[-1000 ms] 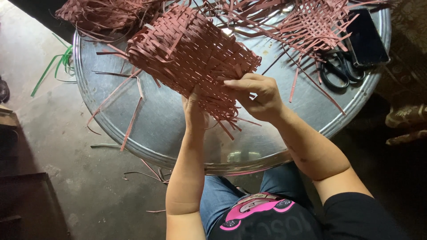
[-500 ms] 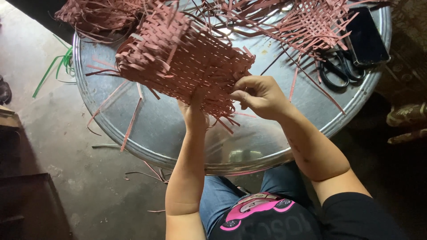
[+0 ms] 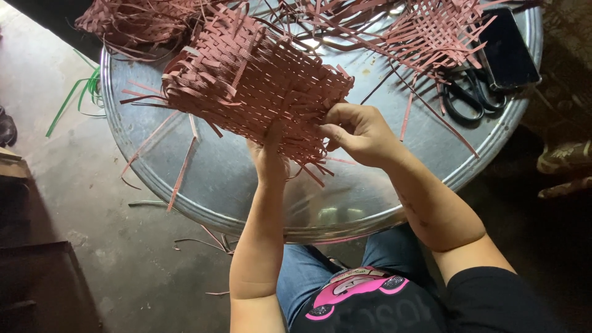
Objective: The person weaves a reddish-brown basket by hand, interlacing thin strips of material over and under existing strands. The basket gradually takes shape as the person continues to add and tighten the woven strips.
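A half-woven basket (image 3: 246, 80) of reddish-brown strips is held tilted over a round metal tray table (image 3: 209, 185). My left hand (image 3: 270, 157) grips its lower side from beneath, fingers partly hidden behind the weave. My right hand (image 3: 357, 132) pinches loose strip ends at the basket's near right corner. Many loose strip ends stick out of the basket's edges.
Another flat woven mat (image 3: 431, 31) with loose strips lies at the table's far right. Black scissors (image 3: 472, 92) and a dark phone (image 3: 505, 46) rest by the right rim. More strips (image 3: 129, 18) are heaped at the far left. Green strips (image 3: 83, 92) lie on the concrete floor.
The basket has been turned and tipped leftward, showing more of its woven side. My right hand slid from on top of it to its right corner.
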